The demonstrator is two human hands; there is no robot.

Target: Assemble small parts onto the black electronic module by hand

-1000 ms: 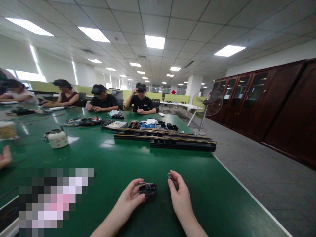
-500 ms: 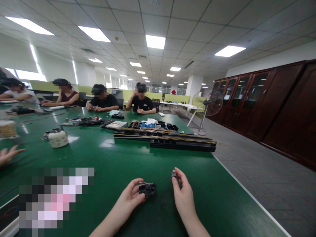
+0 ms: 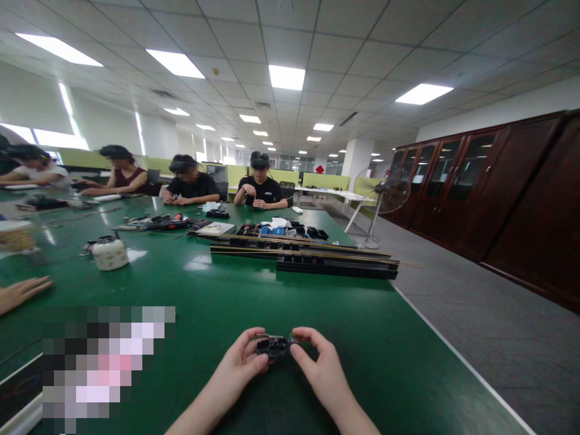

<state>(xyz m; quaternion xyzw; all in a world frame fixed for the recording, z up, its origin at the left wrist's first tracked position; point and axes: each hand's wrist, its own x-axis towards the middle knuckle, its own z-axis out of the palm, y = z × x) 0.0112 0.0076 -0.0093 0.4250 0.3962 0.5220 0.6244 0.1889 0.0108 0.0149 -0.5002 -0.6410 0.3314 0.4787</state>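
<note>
My left hand (image 3: 244, 355) is closed around a small black mechanical part (image 3: 272, 346), held above the green table (image 3: 254, 302). Its fingers grip the left end, thumb in front. At the part's right end, my right hand (image 3: 319, 356) pinches a small dark piece (image 3: 293, 339) between thumb and fingertips. The piece meets or nearly meets the black part; whether they are joined cannot be made out. The fingertips hide much of the small piece.
Long black rails (image 3: 338, 269) with thin brass-coloured rods lie across the table beyond my hands. Behind them are black trays (image 3: 316, 233). A cream jar (image 3: 110, 252) stands left, near another person's hand (image 3: 25, 295). Several people sit along the far side. The table's right edge (image 3: 453, 338) borders the floor.
My right hand has moved left with the small dark piece, bringing it to the black part. My left hand has barely moved. The other person's hand at left now lies flatter.
</note>
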